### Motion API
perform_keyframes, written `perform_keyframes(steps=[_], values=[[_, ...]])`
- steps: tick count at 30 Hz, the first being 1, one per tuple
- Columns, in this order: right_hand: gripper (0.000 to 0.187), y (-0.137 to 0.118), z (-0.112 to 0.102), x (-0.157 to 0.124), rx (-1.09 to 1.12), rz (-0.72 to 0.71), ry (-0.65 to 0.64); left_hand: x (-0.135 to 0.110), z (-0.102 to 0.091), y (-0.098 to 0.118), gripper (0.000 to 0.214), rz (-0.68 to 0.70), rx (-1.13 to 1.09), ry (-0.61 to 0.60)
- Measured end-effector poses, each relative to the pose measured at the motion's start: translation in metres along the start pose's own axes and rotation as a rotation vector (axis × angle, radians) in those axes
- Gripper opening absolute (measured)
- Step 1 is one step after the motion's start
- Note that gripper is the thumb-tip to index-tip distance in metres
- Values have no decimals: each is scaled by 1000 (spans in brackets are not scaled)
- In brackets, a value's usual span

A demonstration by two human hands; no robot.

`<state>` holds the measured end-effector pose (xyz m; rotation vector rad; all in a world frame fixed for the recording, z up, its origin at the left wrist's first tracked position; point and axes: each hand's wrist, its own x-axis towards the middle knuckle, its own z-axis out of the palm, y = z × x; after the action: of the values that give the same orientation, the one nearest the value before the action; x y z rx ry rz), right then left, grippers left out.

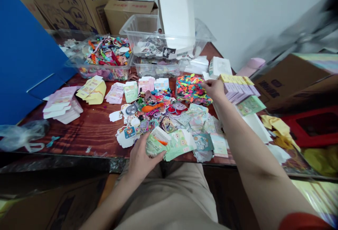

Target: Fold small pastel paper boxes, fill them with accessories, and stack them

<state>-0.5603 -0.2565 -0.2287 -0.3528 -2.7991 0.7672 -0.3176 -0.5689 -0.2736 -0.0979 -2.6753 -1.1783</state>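
Trinkets (153, 107) crowding table (95, 135), left hand (141, 157) gripping green box (155, 146), right hand (215, 88) (grip unclear) at bright pieces (190, 86)

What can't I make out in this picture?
All in the head view:
Whether the right hand holds any bright pieces: the hand itself hides that.
What lies deep inside the green box in the left hand: its front hides that.
Large carton: top cut off by the upper edge.
Red sleeve: cut off at the bottom edge.
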Motion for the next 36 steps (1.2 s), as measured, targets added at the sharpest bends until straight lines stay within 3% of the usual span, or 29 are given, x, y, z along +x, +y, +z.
perform_keyframes(steps=[4, 6, 10, 14, 16, 20, 23, 28, 31, 36], values=[[27, -7, -13, -14, 608, 108, -138, 3, 1, 1, 71, 7, -9, 4], [33, -16, -19, -33, 772, 82, -243, 5, 3, 4, 72, 32, -17, -1], [42, -41, -27, -89, 857, -62, -466, 10, 8, 13, 74, 75, -11, 10], [43, -63, -22, -152, 805, -231, -681, 11, 13, 20, 74, 99, 9, 43], [37, -70, -15, -178, 663, -376, -644, 11, 15, 22, 73, 137, 19, 72], [26, -78, -7, -208, 288, -701, -349, 8, 15, 23, 70, 194, 49, 113], [27, -79, -13, -215, 218, -863, -329, 6, 12, 21, 70, 174, 10, 131], [23, -77, -20, -226, 248, -882, -277, -1, 11, 9, 76, 155, -59, 216], [25, -74, -18, -235, 312, -907, -309, -5, 13, 5, 79, 179, -46, 241], [24, -70, -15, -241, 348, -796, -204, -4, 12, 9, 72, 242, -78, 267]])
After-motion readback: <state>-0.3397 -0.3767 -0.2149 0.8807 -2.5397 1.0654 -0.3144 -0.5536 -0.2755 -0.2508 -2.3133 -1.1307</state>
